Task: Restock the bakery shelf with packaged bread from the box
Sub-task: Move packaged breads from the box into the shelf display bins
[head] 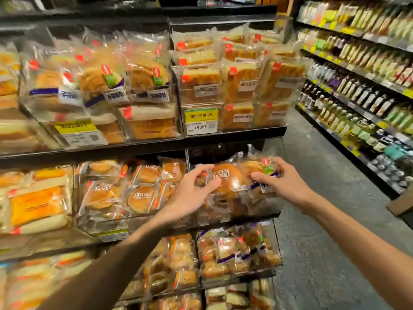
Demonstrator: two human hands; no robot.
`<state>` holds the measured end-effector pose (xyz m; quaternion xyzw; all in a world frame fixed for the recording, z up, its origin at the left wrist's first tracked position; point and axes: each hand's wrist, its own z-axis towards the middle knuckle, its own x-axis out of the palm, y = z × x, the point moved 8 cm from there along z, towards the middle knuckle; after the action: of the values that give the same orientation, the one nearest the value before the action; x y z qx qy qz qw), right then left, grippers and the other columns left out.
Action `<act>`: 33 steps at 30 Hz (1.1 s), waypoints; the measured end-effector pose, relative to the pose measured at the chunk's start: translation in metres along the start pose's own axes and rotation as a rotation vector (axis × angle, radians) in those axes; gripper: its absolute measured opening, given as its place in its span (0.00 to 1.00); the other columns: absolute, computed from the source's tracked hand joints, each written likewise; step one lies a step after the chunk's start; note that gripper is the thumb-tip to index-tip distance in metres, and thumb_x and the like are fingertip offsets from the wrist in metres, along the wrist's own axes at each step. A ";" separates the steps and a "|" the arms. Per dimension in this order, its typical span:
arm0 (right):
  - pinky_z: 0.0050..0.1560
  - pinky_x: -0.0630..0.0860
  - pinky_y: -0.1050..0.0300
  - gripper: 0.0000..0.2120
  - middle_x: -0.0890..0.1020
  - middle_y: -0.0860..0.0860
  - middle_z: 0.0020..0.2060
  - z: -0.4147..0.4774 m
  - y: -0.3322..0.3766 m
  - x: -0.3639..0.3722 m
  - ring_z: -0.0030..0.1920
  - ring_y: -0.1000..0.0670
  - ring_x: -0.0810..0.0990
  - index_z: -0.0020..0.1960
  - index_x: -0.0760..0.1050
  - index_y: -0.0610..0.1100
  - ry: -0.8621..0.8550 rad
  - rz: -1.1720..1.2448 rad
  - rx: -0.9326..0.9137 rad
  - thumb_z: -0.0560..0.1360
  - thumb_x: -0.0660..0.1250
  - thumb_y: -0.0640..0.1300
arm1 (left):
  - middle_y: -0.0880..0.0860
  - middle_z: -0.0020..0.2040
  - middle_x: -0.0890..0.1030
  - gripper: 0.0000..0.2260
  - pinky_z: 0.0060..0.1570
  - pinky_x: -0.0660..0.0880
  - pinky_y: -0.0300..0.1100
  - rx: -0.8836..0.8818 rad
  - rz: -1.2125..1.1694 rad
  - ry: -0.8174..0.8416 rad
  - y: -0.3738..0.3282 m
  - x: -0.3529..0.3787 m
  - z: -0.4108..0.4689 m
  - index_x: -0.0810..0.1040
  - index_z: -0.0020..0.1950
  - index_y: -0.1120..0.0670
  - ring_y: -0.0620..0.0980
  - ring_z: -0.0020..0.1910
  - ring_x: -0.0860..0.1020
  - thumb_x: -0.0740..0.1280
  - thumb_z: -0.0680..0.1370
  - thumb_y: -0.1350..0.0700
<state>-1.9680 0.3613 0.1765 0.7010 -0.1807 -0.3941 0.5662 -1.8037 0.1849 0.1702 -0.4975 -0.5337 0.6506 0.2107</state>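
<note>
A clear bag of round buns (232, 179) with a red and green label sits at the right end of the middle shelf (237, 135), in its clear bin. My left hand (192, 193) is at the bag's left side, fingers curled, thumb and fingertips touching the wrapper. My right hand (281, 177) grips the bag's right end, thumb on the front by the label. Both forearms reach in from the bottom of the view. The bin's floor below the bag is hidden by glare.
Packaged buns, toast and sandwich loaves fill the shelves above, left and below. A yellow price tag (201, 120) reads 19.90. A grey aisle floor (330, 198) runs on the right beside a drinks shelf (362, 86). A cardboard box corner (400, 204) shows at the right edge.
</note>
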 end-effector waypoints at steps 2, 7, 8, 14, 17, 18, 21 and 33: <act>0.53 0.79 0.54 0.27 0.82 0.52 0.51 0.008 0.003 0.016 0.52 0.52 0.82 0.60 0.75 0.49 0.033 0.018 -0.018 0.65 0.77 0.57 | 0.50 0.69 0.73 0.42 0.57 0.79 0.54 -0.071 0.033 -0.002 0.010 -0.013 -0.005 0.69 0.69 0.38 0.54 0.57 0.81 0.75 0.58 0.28; 0.50 0.76 0.59 0.23 0.82 0.55 0.48 0.018 0.022 0.059 0.48 0.56 0.83 0.60 0.76 0.49 0.166 0.009 -0.074 0.68 0.76 0.55 | 0.52 0.73 0.57 0.38 0.67 0.60 0.36 -0.045 0.368 -0.239 0.010 -0.062 -0.028 0.68 0.73 0.46 0.50 0.68 0.67 0.80 0.67 0.47; 0.51 0.76 0.59 0.22 0.82 0.55 0.48 0.019 0.025 0.065 0.48 0.57 0.82 0.59 0.77 0.50 0.188 -0.008 -0.090 0.68 0.76 0.56 | 0.54 0.74 0.56 0.35 0.68 0.56 0.36 -0.022 0.438 -0.305 0.011 -0.075 -0.032 0.69 0.73 0.48 0.51 0.71 0.63 0.79 0.69 0.49; 0.60 0.77 0.48 0.16 0.84 0.54 0.50 0.018 0.037 0.087 0.52 0.55 0.82 0.52 0.78 0.58 0.250 -0.010 -0.107 0.67 0.76 0.57 | 0.64 0.77 0.56 0.33 0.66 0.70 0.58 0.005 0.938 -0.393 0.058 -0.136 -0.016 0.70 0.74 0.54 0.67 0.70 0.68 0.76 0.72 0.48; 0.59 0.78 0.51 0.14 0.85 0.57 0.47 0.017 0.040 0.095 0.51 0.57 0.83 0.52 0.78 0.57 0.256 -0.002 -0.107 0.68 0.75 0.54 | 0.61 0.73 0.65 0.33 0.60 0.72 0.52 0.000 1.278 -0.421 0.063 -0.140 -0.002 0.70 0.73 0.55 0.61 0.68 0.69 0.70 0.73 0.38; 0.57 0.78 0.53 0.14 0.85 0.57 0.47 0.016 0.041 0.097 0.50 0.57 0.83 0.53 0.78 0.57 0.255 0.003 -0.105 0.69 0.76 0.53 | 0.59 0.70 0.69 0.33 0.57 0.72 0.50 0.015 1.331 -0.425 0.062 -0.140 0.002 0.70 0.72 0.55 0.58 0.64 0.71 0.69 0.74 0.37; 0.48 0.78 0.63 0.14 0.85 0.55 0.47 0.013 0.047 0.105 0.48 0.58 0.84 0.54 0.76 0.56 0.267 0.027 -0.097 0.70 0.75 0.49 | 0.57 0.56 0.77 0.32 0.44 0.73 0.46 0.079 1.384 -0.443 0.065 -0.140 0.016 0.73 0.70 0.58 0.55 0.50 0.75 0.74 0.72 0.42; 0.56 0.79 0.52 0.25 0.84 0.52 0.53 0.001 0.044 0.106 0.54 0.51 0.84 0.63 0.75 0.50 0.235 0.101 -0.049 0.68 0.76 0.51 | 0.56 0.41 0.78 0.05 0.38 0.68 0.48 0.264 1.496 -0.439 0.072 -0.139 0.030 0.82 0.43 0.57 0.56 0.42 0.74 0.75 0.70 0.60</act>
<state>-1.8942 0.2740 0.1806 0.7183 -0.1387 -0.2846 0.6195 -1.7534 0.0338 0.1622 -0.5553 -0.0052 0.7610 -0.3354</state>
